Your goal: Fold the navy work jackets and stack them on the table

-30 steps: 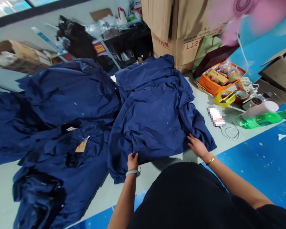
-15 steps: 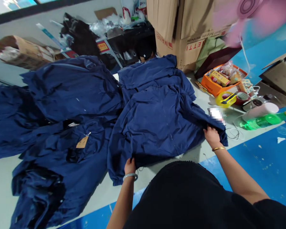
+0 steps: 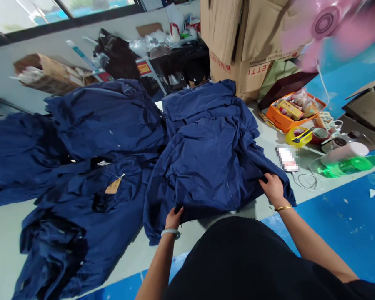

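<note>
a pale wall (image 3: 6, 75) runs beneath a dark-framed window (image 3: 87, 8), above blue floor (image 3: 340, 221).

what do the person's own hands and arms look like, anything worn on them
Both hands are bare, with no gloves. The left hand has a smooth, pale grey bangle at the wrist; the right hand has a slim, gold-coloured bangle. The forearms are uncovered, and a black sleeve shows on the right arm.

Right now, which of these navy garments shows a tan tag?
The front garment just left of the jacket in the left hand: a tan tag lies on it; the others show none.
</note>
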The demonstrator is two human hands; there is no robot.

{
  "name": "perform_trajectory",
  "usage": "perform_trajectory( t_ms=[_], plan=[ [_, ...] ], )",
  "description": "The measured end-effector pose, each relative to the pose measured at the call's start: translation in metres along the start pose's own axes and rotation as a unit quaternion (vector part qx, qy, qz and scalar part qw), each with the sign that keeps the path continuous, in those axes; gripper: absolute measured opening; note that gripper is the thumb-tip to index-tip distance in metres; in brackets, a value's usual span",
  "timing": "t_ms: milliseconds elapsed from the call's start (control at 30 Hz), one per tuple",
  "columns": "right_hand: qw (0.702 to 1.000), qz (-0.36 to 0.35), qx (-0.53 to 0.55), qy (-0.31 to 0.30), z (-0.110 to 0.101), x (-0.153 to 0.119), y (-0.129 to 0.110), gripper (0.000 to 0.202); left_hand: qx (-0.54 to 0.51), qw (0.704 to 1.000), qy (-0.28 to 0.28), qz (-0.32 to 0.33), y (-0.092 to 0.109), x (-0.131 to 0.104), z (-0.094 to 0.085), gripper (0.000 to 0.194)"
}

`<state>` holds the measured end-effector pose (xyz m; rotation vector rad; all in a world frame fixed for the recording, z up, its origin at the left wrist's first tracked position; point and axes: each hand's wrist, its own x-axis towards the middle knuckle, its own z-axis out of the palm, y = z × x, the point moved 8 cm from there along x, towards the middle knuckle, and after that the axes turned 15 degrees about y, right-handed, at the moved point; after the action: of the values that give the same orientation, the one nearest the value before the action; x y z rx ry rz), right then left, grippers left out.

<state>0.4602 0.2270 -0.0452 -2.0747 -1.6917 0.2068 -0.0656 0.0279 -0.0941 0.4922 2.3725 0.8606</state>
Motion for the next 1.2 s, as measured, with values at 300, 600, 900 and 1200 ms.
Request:
perform_trajectory(
  t_ms=[300, 600, 900, 1200],
  plan=[
    [0.897, 0.209, 0.386, 0.045, -0.053, 0.048, 0.021, 0.066, -0.171, 0.969, -0.091, -0.153, -0.003, -0.044, -0.004, 0.033],
    [0.971, 0.015, -0.072, -0.228, -0.03, 0.013, 0.039, 0.044, 0.212, 0.956, -0.159, -0.122, -0.053, -0.06, 0.0, 0.031],
    [0.969, 0.055, -0.177, -0.166, -0.028, -0.011, 0.05, 0.03, 0.352, 0.908, -0.225, -0.038, -0.068, -0.068, -0.003, 0.032],
    [0.971, -0.212, -0.111, 0.023, -0.028, -0.036, -0.038, 0.045, 0.318, 0.841, 0.008, 0.437, 0.056, -0.092, 0.027, 0.051]
  ],
)
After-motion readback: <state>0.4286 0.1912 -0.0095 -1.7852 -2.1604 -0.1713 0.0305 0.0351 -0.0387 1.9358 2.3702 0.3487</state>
